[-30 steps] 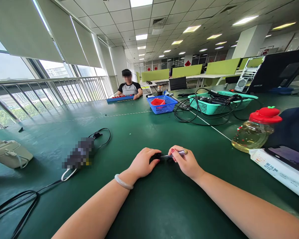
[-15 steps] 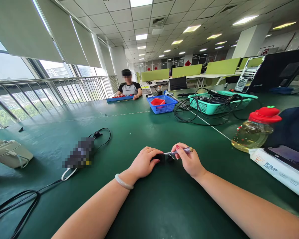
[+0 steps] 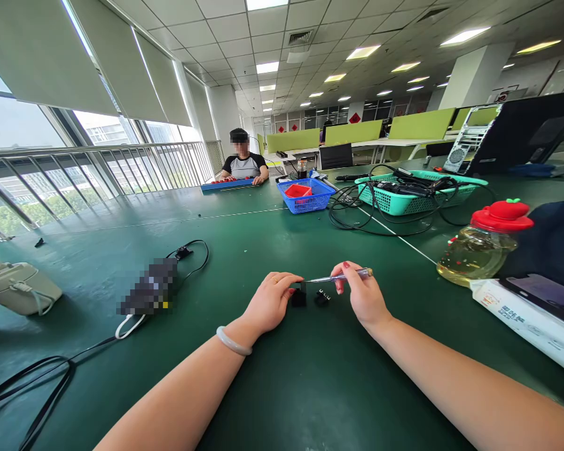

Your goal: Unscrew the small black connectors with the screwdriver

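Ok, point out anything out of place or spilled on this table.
The black cables look untidy: loops spill over the rim of the teal basket onto the green table. A small dark bit lies alone at far left, too small to identify. No liquid spill shows.

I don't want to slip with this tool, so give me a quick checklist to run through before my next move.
1. Left hand on the black block: ok, the hand is at its side.
2. Screwdriver gripped in the right hand: ok.
3. Screwdriver seated in the block: cannot tell, the contact is too small to see.
4. Pronged part held: not ok, it lies on the table between the hands, untouched.
5. Bottle away from the right hand: ok, it stands apart, lid on.
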Motion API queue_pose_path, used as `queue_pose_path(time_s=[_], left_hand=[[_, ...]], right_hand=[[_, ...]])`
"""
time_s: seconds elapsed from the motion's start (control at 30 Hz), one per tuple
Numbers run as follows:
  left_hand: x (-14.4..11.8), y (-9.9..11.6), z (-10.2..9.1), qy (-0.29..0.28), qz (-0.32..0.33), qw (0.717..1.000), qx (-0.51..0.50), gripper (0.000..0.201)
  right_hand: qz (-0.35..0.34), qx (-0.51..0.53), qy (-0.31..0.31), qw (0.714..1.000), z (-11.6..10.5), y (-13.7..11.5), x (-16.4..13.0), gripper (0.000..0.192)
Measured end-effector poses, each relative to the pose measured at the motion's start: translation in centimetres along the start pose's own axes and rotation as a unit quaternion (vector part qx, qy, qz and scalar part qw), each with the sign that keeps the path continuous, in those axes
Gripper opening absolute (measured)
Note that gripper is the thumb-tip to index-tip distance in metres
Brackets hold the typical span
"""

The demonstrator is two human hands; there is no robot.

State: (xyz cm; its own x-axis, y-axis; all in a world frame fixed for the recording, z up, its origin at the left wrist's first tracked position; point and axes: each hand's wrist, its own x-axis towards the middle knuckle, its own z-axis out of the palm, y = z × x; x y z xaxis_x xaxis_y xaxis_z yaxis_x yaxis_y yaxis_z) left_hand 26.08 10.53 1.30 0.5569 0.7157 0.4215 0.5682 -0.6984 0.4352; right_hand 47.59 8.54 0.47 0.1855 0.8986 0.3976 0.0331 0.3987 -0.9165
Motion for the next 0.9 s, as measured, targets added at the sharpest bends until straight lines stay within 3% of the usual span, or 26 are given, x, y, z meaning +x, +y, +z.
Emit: queue_pose_path(time_s=[0.2,0.3,0.6,0.73,0.83,0.9], left_hand=[[0.0,-0.4,0.1,0.046,-0.093,0.991,0.080,0.037],[0.0,-0.5,0.0,0.029,-0.161,0.978,0.128,0.036],[-0.2,0.0,0.0,-0.028,-0.192,0.969,0.153,0.030],[-0.2,-0.3,0.3,-0.019,-0.161,0.980,0.115,0.031],[-0.4,-0.6,0.6,-0.064,-0.081,0.993,0.056,0.041],[-0.5,-0.6,0.6,-0.104,-0.035,0.993,0.034,0.048]], right_hand=[[0.084,0.080,0.099,0.988,-1.4,1.0,2.2,0.046],[0.106,0.056,0.139,0.983,-2.3,1.7,2.9,0.049],[0.124,0.012,0.089,0.988,-1.9,2.2,2.3,0.049],[0.122,0.001,0.033,0.992,-1.5,1.8,2.0,0.050],[0.114,0.016,-0.020,0.993,-1.2,1.6,1.9,0.048],[0.106,0.039,-0.017,0.993,-1.1,1.6,1.9,0.047]])
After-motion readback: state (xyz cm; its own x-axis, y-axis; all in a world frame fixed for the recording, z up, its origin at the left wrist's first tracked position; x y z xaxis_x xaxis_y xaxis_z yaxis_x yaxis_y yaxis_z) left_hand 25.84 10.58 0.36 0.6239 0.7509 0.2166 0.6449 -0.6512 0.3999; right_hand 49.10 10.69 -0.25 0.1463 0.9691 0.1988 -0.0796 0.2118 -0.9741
